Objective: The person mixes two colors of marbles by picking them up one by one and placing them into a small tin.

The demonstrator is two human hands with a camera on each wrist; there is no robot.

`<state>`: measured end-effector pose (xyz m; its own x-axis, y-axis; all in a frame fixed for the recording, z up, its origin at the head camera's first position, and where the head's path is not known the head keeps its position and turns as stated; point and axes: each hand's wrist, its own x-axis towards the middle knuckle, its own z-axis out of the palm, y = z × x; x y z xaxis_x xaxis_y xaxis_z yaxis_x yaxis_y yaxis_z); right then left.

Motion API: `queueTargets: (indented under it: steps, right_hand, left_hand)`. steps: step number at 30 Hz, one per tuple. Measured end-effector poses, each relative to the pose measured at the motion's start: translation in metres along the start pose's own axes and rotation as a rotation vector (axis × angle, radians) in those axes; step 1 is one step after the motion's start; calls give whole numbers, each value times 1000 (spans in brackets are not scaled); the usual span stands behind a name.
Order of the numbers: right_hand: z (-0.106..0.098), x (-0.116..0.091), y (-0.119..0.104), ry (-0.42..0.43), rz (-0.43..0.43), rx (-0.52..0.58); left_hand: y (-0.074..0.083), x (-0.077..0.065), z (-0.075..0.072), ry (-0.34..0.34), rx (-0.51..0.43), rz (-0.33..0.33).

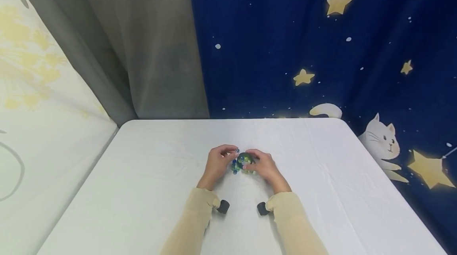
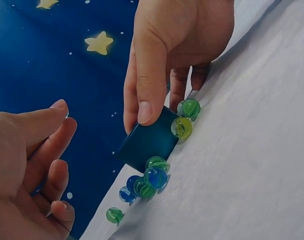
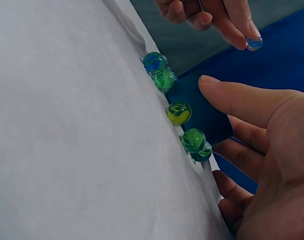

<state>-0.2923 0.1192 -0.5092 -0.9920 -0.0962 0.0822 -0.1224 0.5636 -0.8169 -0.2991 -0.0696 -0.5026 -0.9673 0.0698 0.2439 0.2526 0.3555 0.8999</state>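
Note:
My left hand (image 1: 216, 163) pinches a clear marble with a blue swirl (image 3: 254, 44) between thumb and forefinger, raised above the table at the left of a small dark teal cup (image 2: 151, 142). With thumb and fingers on its far side, my right hand (image 1: 267, 166) holds this cup, which stands on the cloth. Around the cup's base lie several glass marbles: a yellow-green one (image 3: 179, 113), green ones (image 3: 194, 140) and blue ones (image 2: 155, 177). From above, some marbles appear within the round rim, though they are too small to make out well.
A white cloth (image 1: 150, 207) covers the table. Behind it hang a grey curtain (image 1: 164, 48) and a dark blue curtain (image 1: 257, 48) with stars. Black wrist cameras (image 1: 223, 207) sit at both cuffs.

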Motion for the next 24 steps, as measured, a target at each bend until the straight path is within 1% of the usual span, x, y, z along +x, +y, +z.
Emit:
queueTargets:
  steps: [4,11,17,22,24]
  right_hand:
    - [-1,0,-1,-6,4,0]
    - [-1,0,-2,-5,12,-14]
    - [-1,1,-1,2,6,-14]
    - [0,0,-1,4,-2,-20]
    - [0,-1,0,7,-3,-21]
  left_hand:
    - [1,0,2,5,3,7]
    - [3,-1,5,22,31,45]
    - [2,0,7,15,48,62]
    - [-1,-1,9,-4,80,44]
    - [-2,-1,9,-8,92,24]
